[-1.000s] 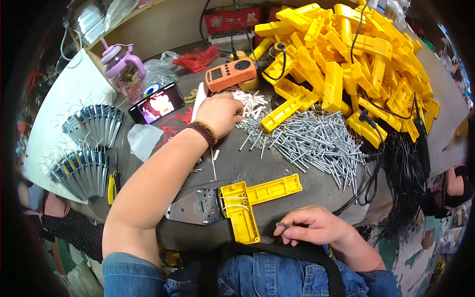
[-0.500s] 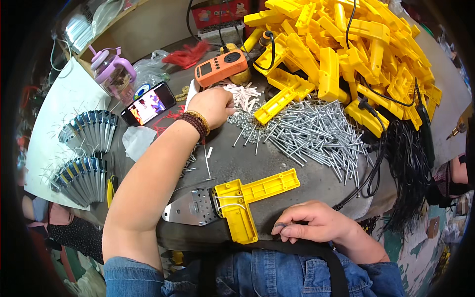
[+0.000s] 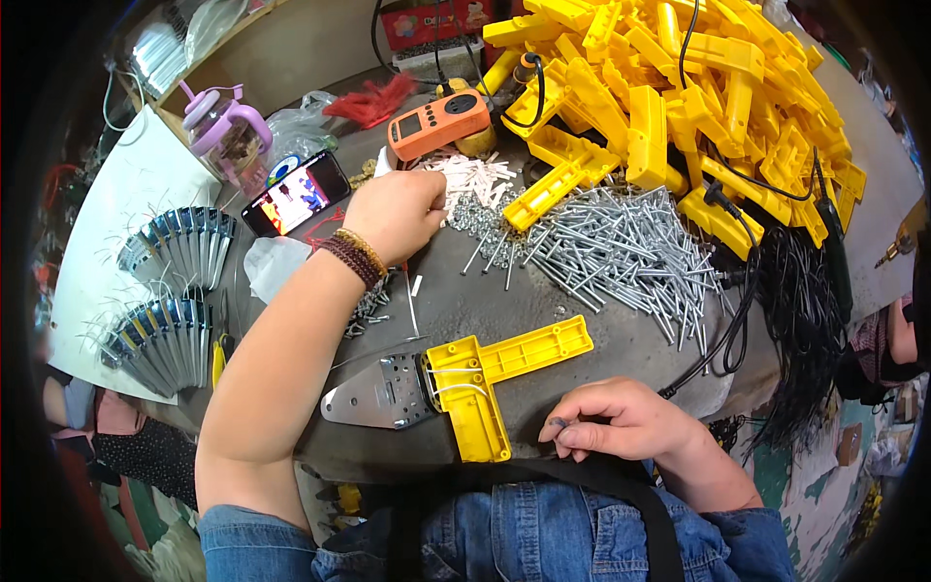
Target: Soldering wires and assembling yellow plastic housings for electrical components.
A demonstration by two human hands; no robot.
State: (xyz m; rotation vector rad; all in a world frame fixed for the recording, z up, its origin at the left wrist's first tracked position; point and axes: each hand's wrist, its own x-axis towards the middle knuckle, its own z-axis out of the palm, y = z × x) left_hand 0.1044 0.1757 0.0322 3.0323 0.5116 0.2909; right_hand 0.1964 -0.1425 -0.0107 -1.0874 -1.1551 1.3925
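Observation:
My left hand [image 3: 396, 215] reaches over the table, fingers curled down beside a pile of short white tubes [image 3: 477, 179] and small metal nuts [image 3: 485, 225]. Its fingertips are hidden, so what they hold, if anything, cannot be seen. Close to my body, my right hand [image 3: 621, 419] pinches a small dark piece [image 3: 560, 424] between thumb and forefinger. Between my arms lies an open yellow plastic handle housing [image 3: 470, 398], shaped like a T, with white wires [image 3: 456, 380] across it. A pointed metal plate [image 3: 373, 396] with holes is fitted at its left side.
Long screws [image 3: 630, 257] lie heaped beyond my right hand, below a big pile of yellow housings [image 3: 718, 87]. Black cords [image 3: 800, 320] hang at the right edge. An orange meter [image 3: 438, 124], a phone [image 3: 296, 194], a lilac-lidded jug [image 3: 228, 136] and fanned metal parts [image 3: 160, 339] stand left.
My left hand has drawn back slightly to the left, away from the nuts, its fingers still curled. My right hand keeps its pinch. The whole view has shifted a little.

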